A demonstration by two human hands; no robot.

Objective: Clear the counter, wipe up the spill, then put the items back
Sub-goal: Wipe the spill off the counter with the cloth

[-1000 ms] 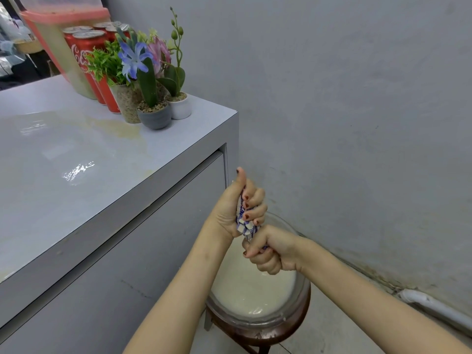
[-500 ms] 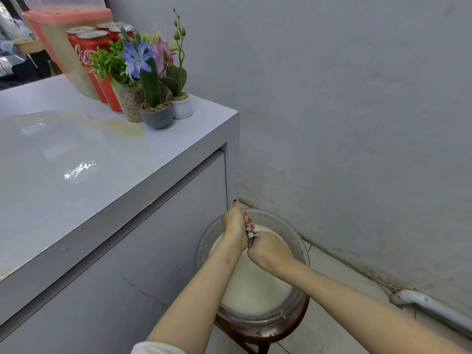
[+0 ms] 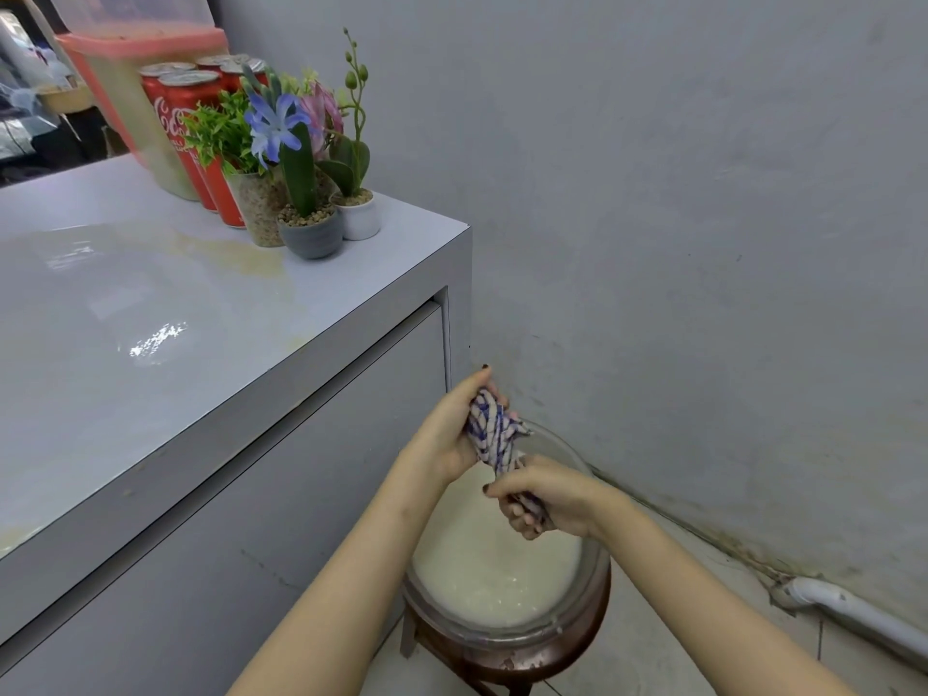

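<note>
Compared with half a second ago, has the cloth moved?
Yes. The cloth has moved up: its top now shows above the far rim of the bowl; earlier it lay below it.

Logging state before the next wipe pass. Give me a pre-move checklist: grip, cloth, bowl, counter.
1. Grip on cloth: left hand and right hand both hold it, twisted between them. Ok.
2. Cloth over glass bowl, so drips should land inside. Ok.
3. Cloth wrung out enough: cannot tell.
4. Bowl seated on wooden stool: ok.
5. Spill off the counter: wet sheen and yellowish streaks. Not ok.
6. Wipe area free of items: cola cans and potted plants bunched at the back corner. Ok.
</note>
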